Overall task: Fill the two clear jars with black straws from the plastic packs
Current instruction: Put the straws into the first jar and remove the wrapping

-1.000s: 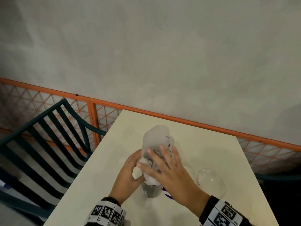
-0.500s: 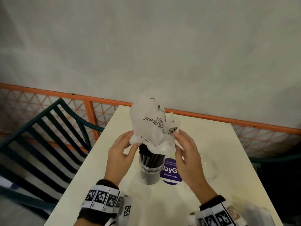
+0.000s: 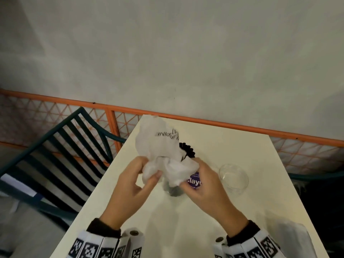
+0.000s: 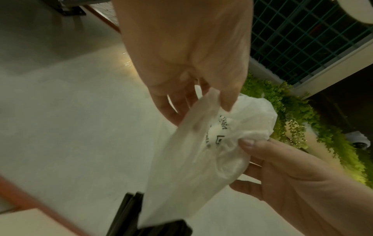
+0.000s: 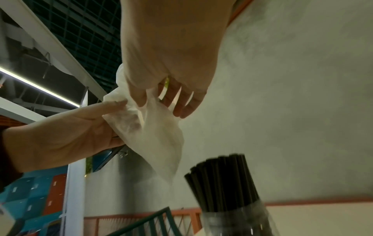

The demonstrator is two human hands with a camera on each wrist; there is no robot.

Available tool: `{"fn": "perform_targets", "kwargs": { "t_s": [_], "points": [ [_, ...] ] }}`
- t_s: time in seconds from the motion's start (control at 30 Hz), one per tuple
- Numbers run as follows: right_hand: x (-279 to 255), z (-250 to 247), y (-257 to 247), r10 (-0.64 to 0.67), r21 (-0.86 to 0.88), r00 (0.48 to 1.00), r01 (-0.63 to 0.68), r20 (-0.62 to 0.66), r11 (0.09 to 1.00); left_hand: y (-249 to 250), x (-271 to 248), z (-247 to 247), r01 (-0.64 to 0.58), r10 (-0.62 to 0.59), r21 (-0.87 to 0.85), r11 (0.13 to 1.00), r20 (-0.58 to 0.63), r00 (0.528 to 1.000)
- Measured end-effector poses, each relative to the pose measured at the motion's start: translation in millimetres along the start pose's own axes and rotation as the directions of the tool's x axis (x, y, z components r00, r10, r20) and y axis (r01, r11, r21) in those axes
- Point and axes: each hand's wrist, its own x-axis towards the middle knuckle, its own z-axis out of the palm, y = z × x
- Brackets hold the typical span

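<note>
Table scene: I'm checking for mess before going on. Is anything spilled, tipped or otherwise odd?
Nothing is spilled. The black straws stand bunched in one clear jar. The second jar stands beside it, with no straws in it. Both the left hand and right hand hold the crumpled plastic pack above.

Crumpled translucent white plastic pack [image 3: 163,153] with black lettering, held up above the jars, black straws [image 5: 224,182] bunched upright in one clear jar [image 5: 236,222], second clear jar [image 3: 234,178] standing just to its right

Straws [image 3: 187,151] in left jar [image 3: 174,190] — other jar [image 3: 234,178] right.
</note>
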Motion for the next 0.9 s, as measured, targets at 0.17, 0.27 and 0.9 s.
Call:
{"fn": "perform_targets", "kwargs": {
  "t_s": [0.17,0.27,0.9],
  "points": [
    [-36,5,20,0.154,0.013,0.985,-0.154,-0.078,0.988,-10,-55,-11,0.163,-0.165,0.029,0.986,0.197,0.966],
    [-59,1,32,0.162,-0.124,0.958,-0.196,-0.237,0.973,-17,-80,-17,0.291,-0.282,0.136,0.947,-0.082,0.956],
    [-123,9,44,0.449,0.362,0.7,-0.69,0.556,0.626,5,-160,9,0.676,-0.703,-0.473,0.565,0.152,0.694]
  ]
}}
